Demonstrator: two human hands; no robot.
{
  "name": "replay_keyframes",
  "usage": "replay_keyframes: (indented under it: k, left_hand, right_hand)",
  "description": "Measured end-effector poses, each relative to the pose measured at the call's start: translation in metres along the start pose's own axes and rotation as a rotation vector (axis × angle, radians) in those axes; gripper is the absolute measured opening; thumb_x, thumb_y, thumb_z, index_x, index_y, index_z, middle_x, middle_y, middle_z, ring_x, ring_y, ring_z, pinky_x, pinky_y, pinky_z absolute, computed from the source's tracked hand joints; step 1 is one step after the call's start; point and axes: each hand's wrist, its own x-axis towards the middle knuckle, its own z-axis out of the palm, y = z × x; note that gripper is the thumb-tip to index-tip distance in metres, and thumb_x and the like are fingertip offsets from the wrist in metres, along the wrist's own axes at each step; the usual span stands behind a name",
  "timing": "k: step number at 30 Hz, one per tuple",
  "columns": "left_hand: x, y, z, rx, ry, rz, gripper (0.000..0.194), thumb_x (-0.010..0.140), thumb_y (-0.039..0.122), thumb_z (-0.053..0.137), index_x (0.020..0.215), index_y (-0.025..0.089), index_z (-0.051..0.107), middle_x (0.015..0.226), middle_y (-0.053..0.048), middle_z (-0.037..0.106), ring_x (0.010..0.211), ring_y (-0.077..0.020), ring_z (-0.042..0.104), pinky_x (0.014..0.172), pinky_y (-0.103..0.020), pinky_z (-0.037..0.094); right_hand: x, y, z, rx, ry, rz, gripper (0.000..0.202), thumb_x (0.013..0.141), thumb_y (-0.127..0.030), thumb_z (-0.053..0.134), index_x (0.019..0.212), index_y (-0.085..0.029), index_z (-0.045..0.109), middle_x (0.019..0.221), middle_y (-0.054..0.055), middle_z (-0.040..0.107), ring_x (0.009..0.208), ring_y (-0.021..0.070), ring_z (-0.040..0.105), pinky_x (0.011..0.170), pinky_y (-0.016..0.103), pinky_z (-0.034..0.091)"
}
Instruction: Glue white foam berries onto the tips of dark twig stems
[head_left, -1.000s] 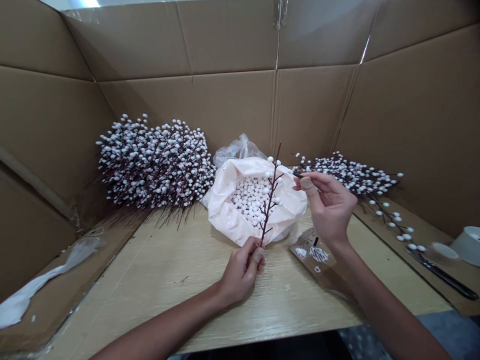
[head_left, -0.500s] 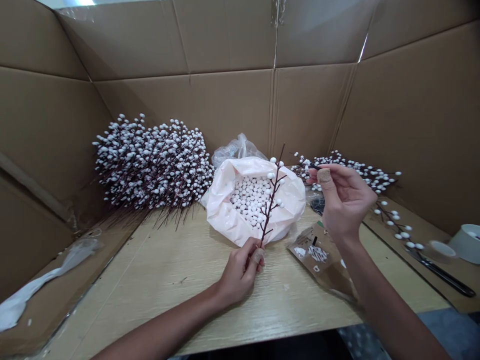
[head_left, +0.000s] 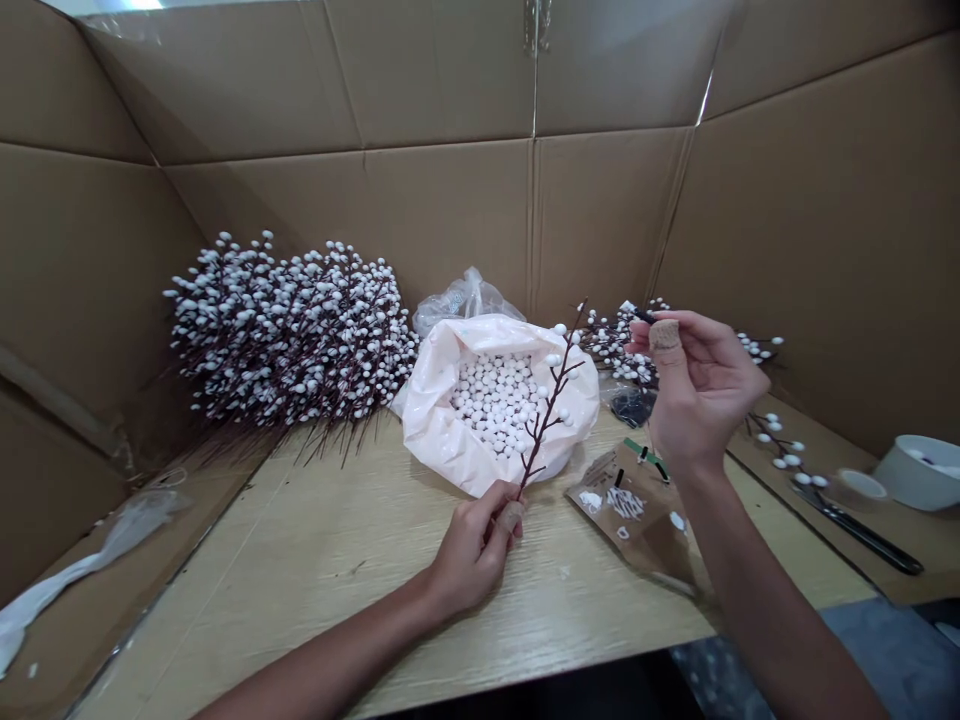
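My left hand point(head_left: 480, 540) is closed around the lower end of a dark brown twig point(head_left: 546, 415), which leans up and to the right with white berries on its upper part. Behind the twig stands an open pinkish-white bag point(head_left: 435, 440) full of small white balls point(head_left: 495, 395). Raised at the right, my right hand point(head_left: 694, 385) pinches a small dark stick point(head_left: 643, 316) with a white tip, between a thumb wrapped in tan tape and the fingers. Below it, a piece of brown cardboard point(head_left: 649, 545) carries white smears and small dark sticks.
A large pile of white-berried stems point(head_left: 292, 340) lies at the back left. More berried stems point(head_left: 615, 345) are at the back right. Black-handled scissors or a knife point(head_left: 870, 540), a tape roll point(head_left: 859, 487) and a white bowl point(head_left: 919, 480) sit at the right. Cardboard walls surround the table.
My right hand has shifted slightly right and up, and the white-tipped end of the dark stick now shows. The twig in my left hand leans farther right. The view has shifted slightly.
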Motion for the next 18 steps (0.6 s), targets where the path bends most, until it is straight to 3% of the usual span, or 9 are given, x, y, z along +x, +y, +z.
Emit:
replay_keyframes:
  k: [18]
  left_hand:
    - [-0.001, -0.002, 0.0, 0.073, -0.057, 0.059, 0.021, 0.096, 0.028, 0.036, 0.09, 0.016, 0.052, 0.066, 0.001, 0.053, 0.056, -0.0097, 0.049, 0.057, -0.02, 0.039]
  right_hand:
    - [0.012, -0.005, -0.01, -0.077, -0.021, -0.103, 0.011, 0.082, -0.03, 0.068, 0.087, -0.02, 0.068, 0.08, 0.001, 0.066, 0.069, 0.0138, 0.067, 0.066, 0.03, 0.056]
